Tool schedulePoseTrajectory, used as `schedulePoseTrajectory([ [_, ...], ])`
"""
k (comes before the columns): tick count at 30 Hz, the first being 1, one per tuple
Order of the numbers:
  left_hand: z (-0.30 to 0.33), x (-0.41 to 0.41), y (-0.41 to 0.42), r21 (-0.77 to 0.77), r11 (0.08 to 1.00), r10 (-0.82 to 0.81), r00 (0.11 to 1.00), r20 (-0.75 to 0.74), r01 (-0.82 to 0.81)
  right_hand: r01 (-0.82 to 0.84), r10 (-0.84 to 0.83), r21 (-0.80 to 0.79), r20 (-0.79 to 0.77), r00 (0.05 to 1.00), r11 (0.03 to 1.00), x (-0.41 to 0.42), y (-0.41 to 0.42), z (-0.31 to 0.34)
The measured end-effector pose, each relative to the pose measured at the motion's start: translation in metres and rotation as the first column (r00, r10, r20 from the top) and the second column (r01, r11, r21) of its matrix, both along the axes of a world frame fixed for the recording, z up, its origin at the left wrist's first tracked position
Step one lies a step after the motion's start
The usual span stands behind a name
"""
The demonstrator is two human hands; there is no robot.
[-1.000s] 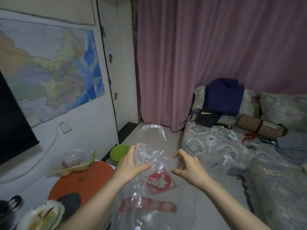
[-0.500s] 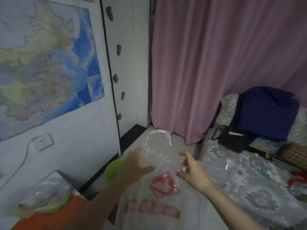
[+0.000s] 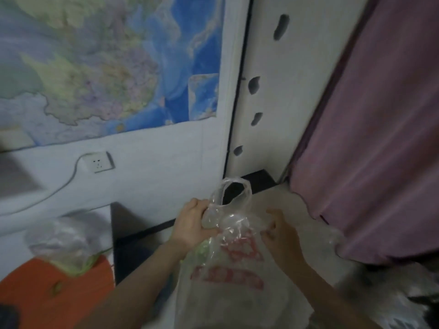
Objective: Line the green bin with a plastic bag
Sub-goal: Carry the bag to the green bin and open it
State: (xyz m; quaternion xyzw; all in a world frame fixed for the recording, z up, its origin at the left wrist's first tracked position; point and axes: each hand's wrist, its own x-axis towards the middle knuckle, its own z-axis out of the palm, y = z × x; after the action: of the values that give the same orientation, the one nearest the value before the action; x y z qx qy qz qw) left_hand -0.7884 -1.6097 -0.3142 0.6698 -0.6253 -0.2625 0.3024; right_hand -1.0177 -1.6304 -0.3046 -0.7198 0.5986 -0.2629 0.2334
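Observation:
A clear plastic bag (image 3: 228,276) with red print hangs in front of me, one handle loop sticking up. My left hand (image 3: 192,224) grips the bag near that handle. My right hand (image 3: 280,231) pinches the bag's other upper edge, fingers curled. The green bin (image 3: 200,254) shows only as a faint green patch through the plastic, just below my left hand; most of it is hidden by the bag and my left forearm.
An orange table top (image 3: 54,293) at lower left carries a crumpled clear bag (image 3: 64,243). A wall with a map (image 3: 107,67) and a socket (image 3: 98,161) is left, white cupboard doors (image 3: 273,91) ahead, a pink curtain (image 3: 370,150) right.
The view has swung left and closer to the wall; the bed has left the frame. Both hands have kept the bag, and the green bin is now covered by it.

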Motion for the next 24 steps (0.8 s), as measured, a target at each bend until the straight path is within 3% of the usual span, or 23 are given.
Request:
schedulePoseTrajectory([
  [4,-0.030,0.025,-0.059,-0.041,0.994,0.102,0.991,0.082,-0.099,-0.072,0.072,-0.022,0.037,0.997,0.997,0.030,-0.077,-0.032],
  [7,-0.058,0.047,-0.105,-0.029,0.987,0.157,0.987,0.031,-0.156,-0.088,0.088,-0.012,0.055,0.995,0.996,0.055,-0.129,-0.064],
  [16,-0.159,0.110,-0.199,0.140,0.947,0.295,0.955,-0.032,-0.288,-0.264,0.289,0.161,-0.166,0.943,0.951,0.123,-0.249,-0.160],
  [24,-0.291,0.134,-0.229,0.252,0.863,0.472,0.877,-0.089,-0.439,-0.277,0.374,0.380,-0.210,0.903,0.882,0.164,-0.303,-0.290],
])
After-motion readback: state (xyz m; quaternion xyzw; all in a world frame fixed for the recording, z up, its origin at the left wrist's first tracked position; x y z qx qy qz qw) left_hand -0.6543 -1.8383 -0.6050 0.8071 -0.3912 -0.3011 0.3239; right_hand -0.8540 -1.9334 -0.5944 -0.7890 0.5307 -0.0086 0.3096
